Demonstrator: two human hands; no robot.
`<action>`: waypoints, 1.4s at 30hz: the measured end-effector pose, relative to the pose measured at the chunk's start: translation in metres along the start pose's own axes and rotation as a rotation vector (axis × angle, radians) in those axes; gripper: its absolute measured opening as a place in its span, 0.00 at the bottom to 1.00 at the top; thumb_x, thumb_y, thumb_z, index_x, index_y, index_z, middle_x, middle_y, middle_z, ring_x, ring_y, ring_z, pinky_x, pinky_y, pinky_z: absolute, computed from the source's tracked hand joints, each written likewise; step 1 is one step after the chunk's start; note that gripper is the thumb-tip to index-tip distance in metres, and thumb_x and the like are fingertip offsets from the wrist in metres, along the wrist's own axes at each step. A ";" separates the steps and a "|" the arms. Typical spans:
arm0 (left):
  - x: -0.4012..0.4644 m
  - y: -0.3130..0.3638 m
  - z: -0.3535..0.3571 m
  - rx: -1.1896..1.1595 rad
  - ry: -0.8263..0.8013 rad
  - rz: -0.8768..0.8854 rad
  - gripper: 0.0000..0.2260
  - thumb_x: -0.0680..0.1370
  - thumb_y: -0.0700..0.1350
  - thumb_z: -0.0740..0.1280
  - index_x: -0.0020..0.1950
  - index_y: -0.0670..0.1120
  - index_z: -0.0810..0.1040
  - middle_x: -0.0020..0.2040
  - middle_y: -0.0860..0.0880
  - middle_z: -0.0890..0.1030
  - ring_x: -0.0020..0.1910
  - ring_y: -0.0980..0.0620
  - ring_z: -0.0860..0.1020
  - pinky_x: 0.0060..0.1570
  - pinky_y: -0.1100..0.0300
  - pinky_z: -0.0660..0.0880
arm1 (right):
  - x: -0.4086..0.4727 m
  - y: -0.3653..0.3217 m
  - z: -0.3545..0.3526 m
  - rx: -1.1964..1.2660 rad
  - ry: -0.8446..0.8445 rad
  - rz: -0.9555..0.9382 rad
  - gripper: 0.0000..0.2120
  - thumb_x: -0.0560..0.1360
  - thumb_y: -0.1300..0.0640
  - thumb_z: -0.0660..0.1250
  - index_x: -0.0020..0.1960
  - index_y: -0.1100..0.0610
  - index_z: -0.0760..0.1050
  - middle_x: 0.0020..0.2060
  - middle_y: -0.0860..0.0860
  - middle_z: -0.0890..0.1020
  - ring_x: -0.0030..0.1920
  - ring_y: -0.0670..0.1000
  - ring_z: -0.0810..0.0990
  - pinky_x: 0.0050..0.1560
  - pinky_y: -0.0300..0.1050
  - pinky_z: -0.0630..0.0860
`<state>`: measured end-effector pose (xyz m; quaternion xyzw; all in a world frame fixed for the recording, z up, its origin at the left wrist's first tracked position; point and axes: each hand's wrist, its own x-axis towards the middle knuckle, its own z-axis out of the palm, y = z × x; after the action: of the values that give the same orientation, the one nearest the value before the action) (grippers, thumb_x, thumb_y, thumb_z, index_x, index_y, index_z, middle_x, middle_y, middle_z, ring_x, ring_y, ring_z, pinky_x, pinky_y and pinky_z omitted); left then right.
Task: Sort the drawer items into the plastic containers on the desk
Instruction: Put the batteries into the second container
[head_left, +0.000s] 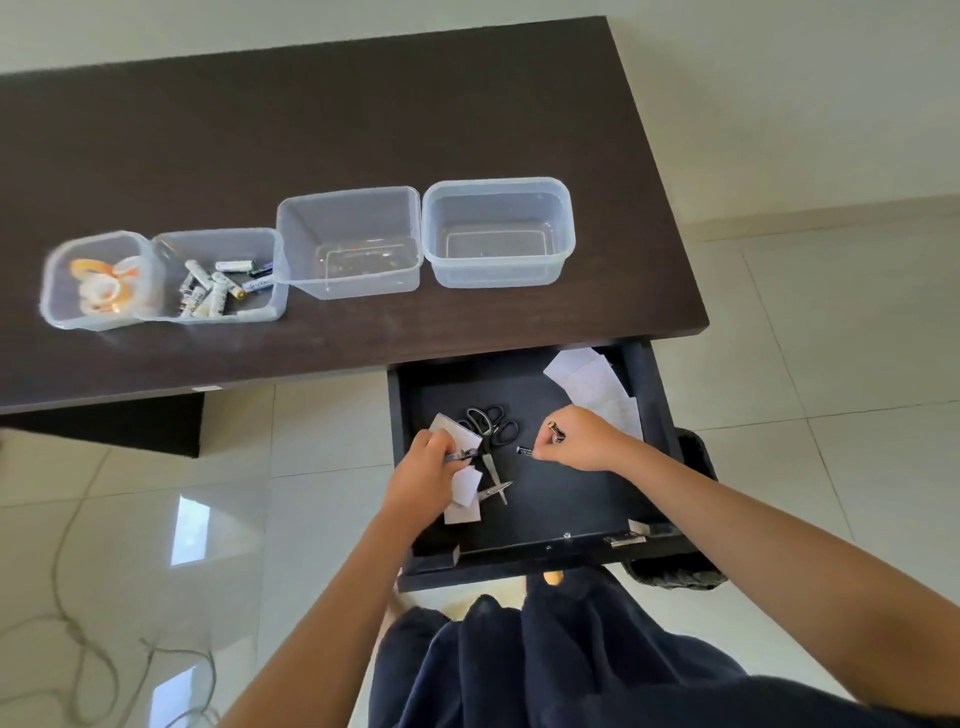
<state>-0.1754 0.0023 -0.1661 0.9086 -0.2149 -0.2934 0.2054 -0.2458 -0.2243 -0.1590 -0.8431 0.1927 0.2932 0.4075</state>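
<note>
I have both hands down in the open drawer (644, 395) at the near right of the desk (363, 130). My left hand (423, 478) curls its fingers round a dark battery (462, 455) lying over white paper slips (465, 486); my right hand (576, 441) already holds one battery (556, 431) and pinches a second battery (524, 451) off the drawer floor. Black-handled scissors (488, 431) lie between the hands, more paper slips (592, 384) at the far right corner.

On the desk stand four clear containers: the tape container (96, 283) far left, the battery container (223, 280) beside it, then two bare ones, the middle container (348, 244) and the right container (498, 234).

As I judge it, the right hand is the risk: two batteries in one grip may slip on the lift and roll across the drawer. The left could drag a slip up with its battery, or brush the scissor blades just beside it.

Printing shows on the batteries, but it is too small to read.
</note>
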 end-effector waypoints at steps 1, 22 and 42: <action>-0.003 -0.008 -0.011 -0.027 0.030 -0.020 0.04 0.80 0.45 0.62 0.52 0.45 0.70 0.56 0.47 0.72 0.48 0.47 0.74 0.51 0.52 0.77 | 0.000 -0.013 0.004 -0.013 0.010 -0.021 0.05 0.73 0.54 0.69 0.41 0.55 0.82 0.40 0.53 0.84 0.42 0.53 0.82 0.45 0.50 0.79; -0.059 -0.197 -0.218 -0.153 0.258 0.098 0.04 0.79 0.41 0.64 0.49 0.43 0.69 0.47 0.48 0.72 0.42 0.48 0.69 0.40 0.58 0.63 | 0.036 -0.300 0.130 -0.051 0.229 -0.256 0.05 0.73 0.51 0.70 0.42 0.52 0.79 0.35 0.41 0.77 0.36 0.42 0.76 0.35 0.38 0.69; 0.108 -0.174 -0.336 0.094 0.193 0.097 0.02 0.79 0.41 0.59 0.50 0.43 0.68 0.49 0.41 0.75 0.45 0.43 0.74 0.40 0.55 0.65 | 0.181 -0.402 0.033 -0.133 0.431 -0.205 0.09 0.70 0.53 0.64 0.40 0.58 0.79 0.36 0.52 0.83 0.41 0.52 0.80 0.42 0.49 0.77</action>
<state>0.1600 0.1734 -0.0509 0.9298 -0.2513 -0.1839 0.1962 0.1061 0.0258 -0.0622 -0.9262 0.1690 0.0756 0.3283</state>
